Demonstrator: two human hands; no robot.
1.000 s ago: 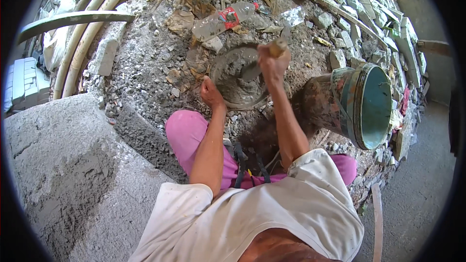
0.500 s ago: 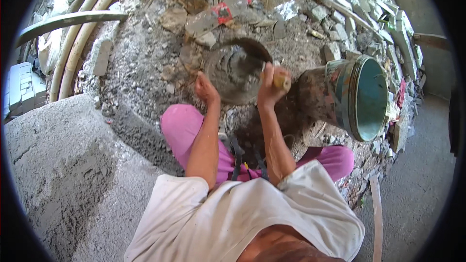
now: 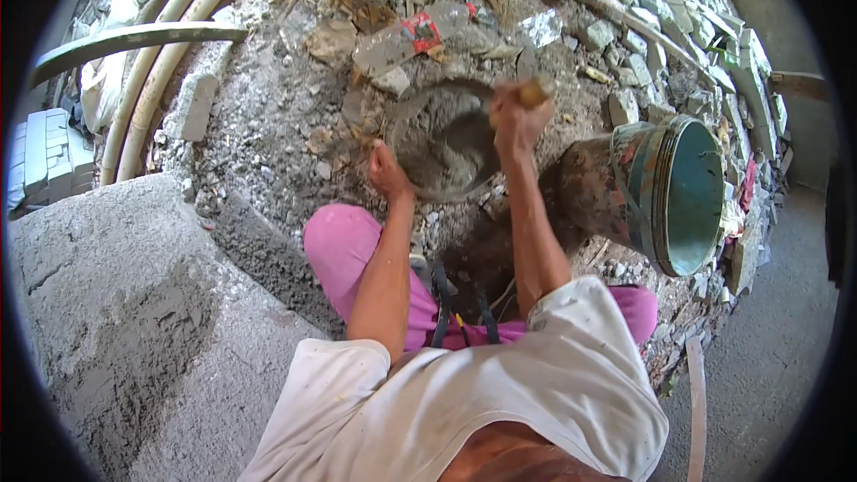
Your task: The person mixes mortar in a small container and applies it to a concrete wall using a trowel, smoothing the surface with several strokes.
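My right hand [image 3: 520,123] grips a tool [image 3: 536,92] by its handle over the right rim of a round bowl [image 3: 446,198] of wet grey mortar [image 3: 433,125], ahead of me. My left hand [image 3: 390,172], fingers curled, meets the near-left rim; I cannot tell how firmly. A plastic bottle [image 3: 386,52] lies just beyond, a bucket [image 3: 636,187] to the right.

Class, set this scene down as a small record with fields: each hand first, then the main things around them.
Left hand: at the basin's left rim; exact grip unclear
Right hand: closed around the handle of a tool
Tool: yellowish handle; far end blurred
Basin: round, holding wet grey mix
Bucket: right of the basin; stained outside, blue-green inside
Bottle: clear, red label, lying beyond the basin
Ground: stones and rubble around the basin
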